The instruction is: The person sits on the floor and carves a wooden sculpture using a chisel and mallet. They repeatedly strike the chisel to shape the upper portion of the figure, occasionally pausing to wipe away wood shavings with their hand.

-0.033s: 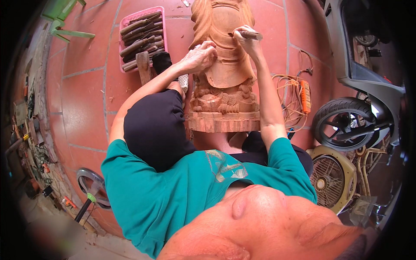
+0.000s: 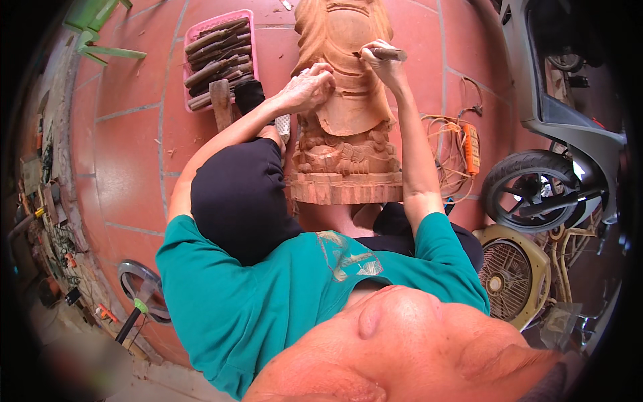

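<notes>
A large carved wooden statue [image 2: 345, 127] lies on the red tiled floor between my legs, its base toward me. My left hand [image 2: 309, 87] rests curled on the statue's left side, fingers pressed to the wood. My right hand [image 2: 376, 61] is closed around a carving chisel [image 2: 392, 53] with a wooden handle. The chisel's tip touches the upper part of the statue. My knee in dark trousers [image 2: 238, 197] is raised on the left.
A pink tray [image 2: 249, 16] of several chisels and a wooden mallet [image 2: 220, 102] lie at the upper left. An orange power strip [image 2: 471, 149] with cords, a motorbike wheel [image 2: 529, 191] and a fan [image 2: 510, 273] are on the right. A green chair [image 2: 100, 37] stands far left.
</notes>
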### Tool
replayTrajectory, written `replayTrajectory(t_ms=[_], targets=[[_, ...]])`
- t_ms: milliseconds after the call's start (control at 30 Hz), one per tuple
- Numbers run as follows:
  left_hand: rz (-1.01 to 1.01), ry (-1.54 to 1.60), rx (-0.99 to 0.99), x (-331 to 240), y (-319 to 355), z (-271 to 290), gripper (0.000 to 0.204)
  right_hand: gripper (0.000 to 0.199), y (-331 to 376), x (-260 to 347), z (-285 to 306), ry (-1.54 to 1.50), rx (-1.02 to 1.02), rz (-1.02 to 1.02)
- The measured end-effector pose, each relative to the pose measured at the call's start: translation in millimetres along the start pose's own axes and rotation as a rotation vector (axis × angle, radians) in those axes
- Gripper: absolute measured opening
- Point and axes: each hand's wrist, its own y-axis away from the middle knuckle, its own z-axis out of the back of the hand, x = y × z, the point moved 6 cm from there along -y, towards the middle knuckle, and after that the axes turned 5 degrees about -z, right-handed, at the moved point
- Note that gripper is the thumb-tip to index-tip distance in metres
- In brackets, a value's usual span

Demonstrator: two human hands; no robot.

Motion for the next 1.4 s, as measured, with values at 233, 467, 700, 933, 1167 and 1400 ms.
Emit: replayTrajectory(t_ms=[233, 467, 700, 933, 1167, 1400], targets=[[-0.025, -0.011, -0.009, 6.0, -6.8, 1.1, 0.032, 0.011, -17.0, 12.1, 0.3, 0.073, -0.112, 0.113], [-0.021, -0.013, -0.016, 8.2, -3.1, 2.3, 0.034, 0.012, -1.6, 14.0, -1.6, 0.136, 0.0, 0.101], [-0.029, -0.019, -0.002, 6.7, -7.3, -0.9, 0.034, 0.014, -14.5, 13.5, 0.9, 0.04, -0.126, 0.124], [-0.011, -0.032, -0.019, 8.8, -4.0, 2.3, 0.033, 0.012, -2.3, 17.8, -5.3, 0.13, -0.014, 0.133], [-0.025, -0.028, -0.013, 6.7, -7.0, 0.9, 0.034, 0.013, -19.1, 1.3, -4.6, -0.125, -0.1, -0.044], [0.004, -0.025, 0.006, 11.5, -2.1, 1.1, 0.036, 0.009, 2.7, 31.7, -15.1, 0.342, -0.065, 0.306]])
